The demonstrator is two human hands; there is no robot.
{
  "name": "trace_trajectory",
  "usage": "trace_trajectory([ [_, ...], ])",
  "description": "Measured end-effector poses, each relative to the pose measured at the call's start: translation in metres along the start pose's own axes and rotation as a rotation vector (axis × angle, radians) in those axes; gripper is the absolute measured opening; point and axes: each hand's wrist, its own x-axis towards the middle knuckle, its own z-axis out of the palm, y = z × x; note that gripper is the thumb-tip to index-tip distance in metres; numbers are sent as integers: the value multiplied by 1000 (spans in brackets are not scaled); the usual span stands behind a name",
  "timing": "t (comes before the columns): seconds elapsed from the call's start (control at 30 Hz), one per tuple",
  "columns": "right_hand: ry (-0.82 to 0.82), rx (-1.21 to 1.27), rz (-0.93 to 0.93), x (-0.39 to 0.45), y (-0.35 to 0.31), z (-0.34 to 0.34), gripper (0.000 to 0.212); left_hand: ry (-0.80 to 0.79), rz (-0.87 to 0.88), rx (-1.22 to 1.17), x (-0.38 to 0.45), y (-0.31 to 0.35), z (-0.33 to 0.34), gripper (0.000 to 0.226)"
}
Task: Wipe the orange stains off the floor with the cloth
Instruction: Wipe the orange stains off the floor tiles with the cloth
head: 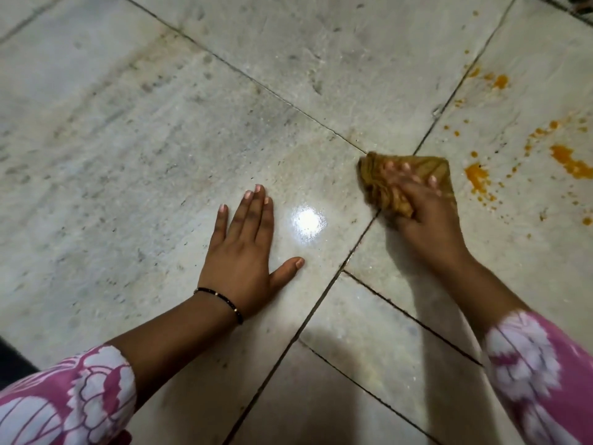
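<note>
My right hand (423, 210) presses a crumpled, yellow-brown cloth (375, 179) onto the pale stone floor (160, 123), fingers spread over it and blurred. The cloth lies where several tile joints meet. Orange stains (478, 178) lie just right of the cloth, with a long smear (571, 162) and a small blob (500, 81) farther right and up. My left hand (244, 248) rests flat on the floor, palm down, fingers apart, holding nothing, about a hand's width left of the cloth. A thin dark bracelet sits on its wrist.
Dark tile joints (321, 303) cross the floor diagonally. A bright light reflection (308, 220) shines on wet-looking tile between my hands. A dark edge (574, 8) shows at the top right corner. Pink patterned sleeves cover both forearms.
</note>
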Motion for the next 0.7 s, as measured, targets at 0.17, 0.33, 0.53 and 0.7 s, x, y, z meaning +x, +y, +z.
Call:
trace_trajectory([
  [0.17,-59,-53,-5,93,-58,20,59,-8,1,8,0,0,-2,92],
  [0.33,-189,-35,-305,40,-70,37,62,-3,10,-7,0,-1,-2,93],
  [0.53,-94,24,-95,-74,16,-11,59,-5,14,-25,0,-3,-1,93],
  [0.7,109,-14,161,-22,22,-17,64,4,24,-31,-2,-2,0,90],
])
